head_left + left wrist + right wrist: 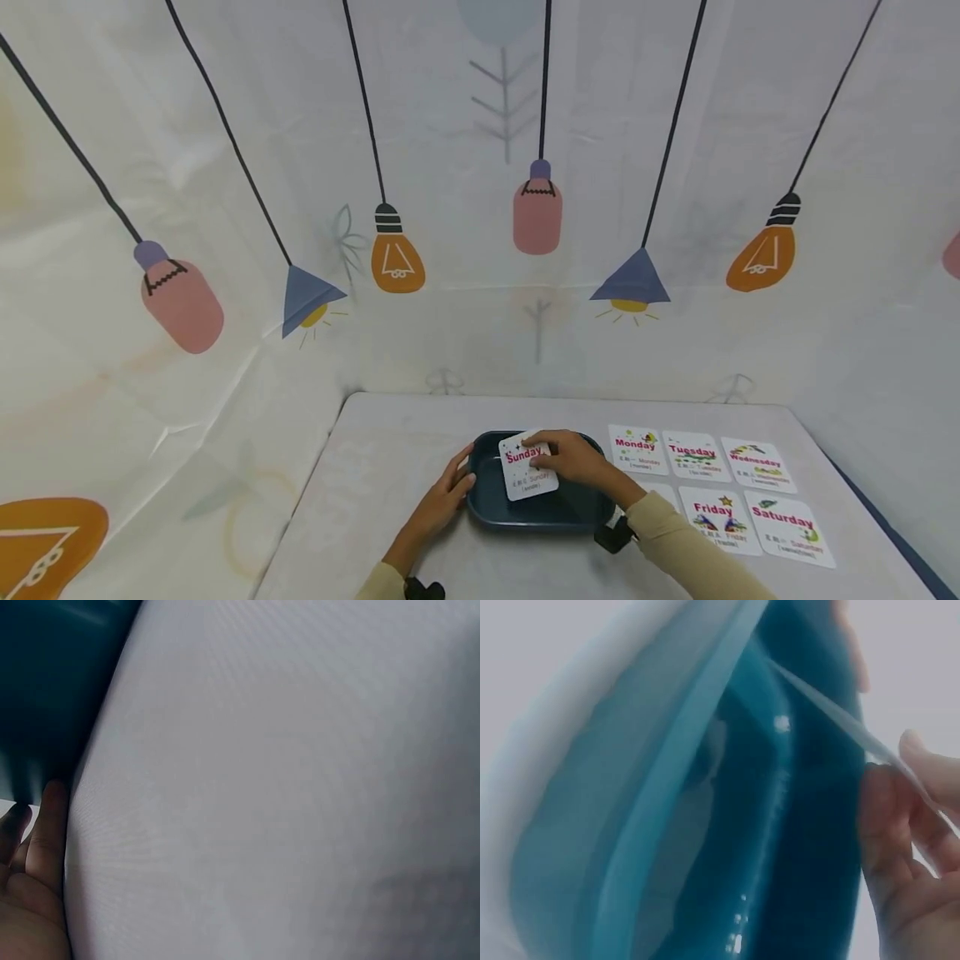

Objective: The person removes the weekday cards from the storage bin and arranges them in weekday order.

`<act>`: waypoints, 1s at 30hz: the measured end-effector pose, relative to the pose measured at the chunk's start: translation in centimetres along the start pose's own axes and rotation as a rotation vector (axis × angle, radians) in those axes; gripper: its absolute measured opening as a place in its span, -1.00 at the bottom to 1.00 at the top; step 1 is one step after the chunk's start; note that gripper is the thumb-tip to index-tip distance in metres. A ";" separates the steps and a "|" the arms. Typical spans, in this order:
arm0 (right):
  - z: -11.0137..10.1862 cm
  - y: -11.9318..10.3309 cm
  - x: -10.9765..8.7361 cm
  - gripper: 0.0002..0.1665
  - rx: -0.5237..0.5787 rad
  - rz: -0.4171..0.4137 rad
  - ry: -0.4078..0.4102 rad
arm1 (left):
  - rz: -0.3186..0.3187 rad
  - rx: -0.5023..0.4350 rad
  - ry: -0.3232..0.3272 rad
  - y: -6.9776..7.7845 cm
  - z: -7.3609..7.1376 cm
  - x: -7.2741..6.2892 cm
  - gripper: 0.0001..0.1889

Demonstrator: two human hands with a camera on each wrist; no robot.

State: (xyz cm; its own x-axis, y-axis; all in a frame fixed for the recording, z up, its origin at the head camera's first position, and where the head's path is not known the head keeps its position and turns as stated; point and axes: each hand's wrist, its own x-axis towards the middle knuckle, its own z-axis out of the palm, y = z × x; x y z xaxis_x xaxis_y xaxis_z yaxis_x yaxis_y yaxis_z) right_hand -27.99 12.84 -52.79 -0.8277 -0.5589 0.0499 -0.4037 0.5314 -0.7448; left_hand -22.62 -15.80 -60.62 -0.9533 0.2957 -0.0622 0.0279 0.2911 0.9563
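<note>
A white card [528,477] with "Sunday" in red is held over the dark teal tray [542,525] by my right hand [573,457]. Seen edge-on in the right wrist view, the card [832,712] is pinched between thumb and fingers [885,802]. My left hand [442,500] rests against the tray's left side, its fingertips right at the rim. Low in the left wrist view, the left fingers [49,832] lie fairly straight against the tray's outer wall [52,697]. The card hides part of the tray's floor.
Right of the tray, cards lie in two rows: Monday [636,451], Tuesday [696,457] and Wednesday [759,467] behind, Friday [720,523] and Saturday [789,531] in front. Another card [662,493] is partly covered by my right sleeve. A wall sheet with printed lamps rises behind the white table [390,442].
</note>
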 end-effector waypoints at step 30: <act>-7.1 2.9 -18.7 -0.36 0.278 0.466 0.354 | 0.025 0.003 -0.014 -0.8 -0.2 0.7 -0.41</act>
State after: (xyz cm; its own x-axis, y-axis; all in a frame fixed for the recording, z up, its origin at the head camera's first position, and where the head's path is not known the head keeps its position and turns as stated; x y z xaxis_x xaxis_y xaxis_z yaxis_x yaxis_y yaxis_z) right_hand -16.44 29.34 -51.11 -0.9895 -0.0404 -0.1386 0.1051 0.4565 -0.8835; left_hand -23.33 -16.01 -61.36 -0.9480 0.3154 -0.0419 0.0528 0.2859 0.9568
